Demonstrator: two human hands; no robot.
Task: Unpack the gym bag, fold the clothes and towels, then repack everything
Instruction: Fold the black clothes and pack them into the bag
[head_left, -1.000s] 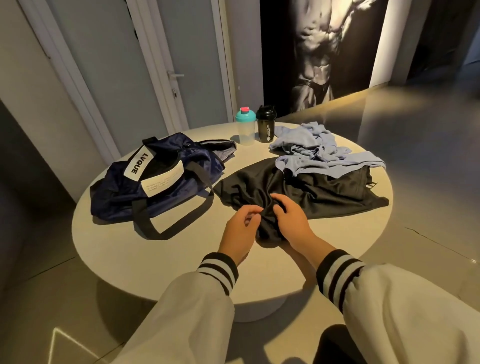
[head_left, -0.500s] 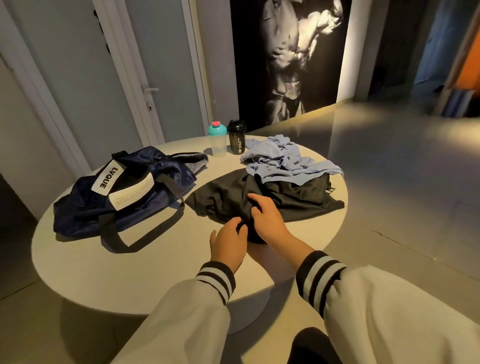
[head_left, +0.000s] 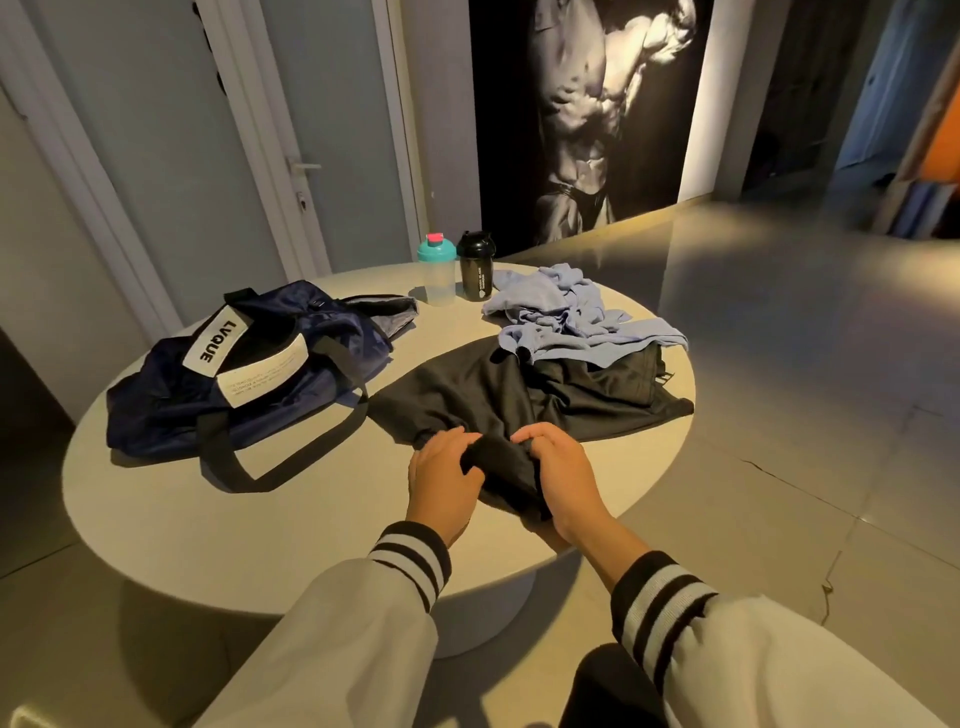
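Both hands work at the near end of the black garment (head_left: 467, 387), which lies on the round table (head_left: 208, 525). The left hand (head_left: 444, 480) has its fingers curled over a bunched fold of the dark fabric and grips it. The right hand (head_left: 558, 475), just beside it, grips the same bunch from the other side, knuckles up. The two hands are close together, with only the gathered cloth between them. From the hands the garment spreads away and to the right, reaching the table's far right edge. Beyond the right hand, a crumpled light blue cloth (head_left: 563, 317) lies partly on top of the garment's far part. Left of the left hand and well apart from it sits the navy gym bag (head_left: 171, 410), slumped, one black strap looping toward the hands. Farther off, beyond both hands, a clear shaker (head_left: 438, 280) with a teal lid and a black shaker (head_left: 477, 270) stand upright, side by side.
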